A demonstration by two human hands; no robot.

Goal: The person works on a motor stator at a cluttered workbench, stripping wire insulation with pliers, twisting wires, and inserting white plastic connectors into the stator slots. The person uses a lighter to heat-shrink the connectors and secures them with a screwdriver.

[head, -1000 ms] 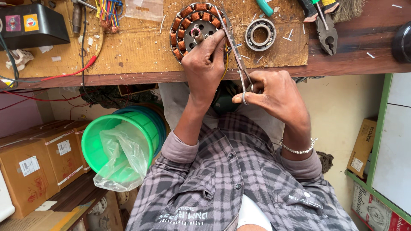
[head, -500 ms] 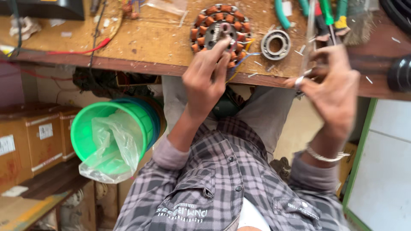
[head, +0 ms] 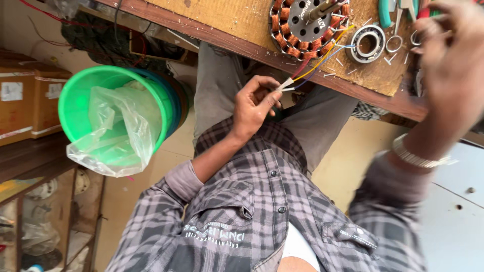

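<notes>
- Two hands are in view, both yours, seen from above over your checked shirt.
- Your left hand (head: 254, 103) hangs below the workbench (head: 212, 22) edge, its fingertips pinching the ends of the coloured wires (head: 312, 65).
- Those wires run up over the bench edge to the motor stator (head: 308, 25), a ring of copper windings lying flat on the bench with a shaft through its middle.
- Your right hand (head: 451, 55) is raised over the bench's right side and blurred; you cannot tell whether its fingers grasp anything.
- Just right of the stator lies a steel bearing (head: 368, 43), with small metal rings beside it.
- Far left, near the floor, a green bucket (head: 80, 98) holds a clear plastic bag (head: 118, 133).
</notes>
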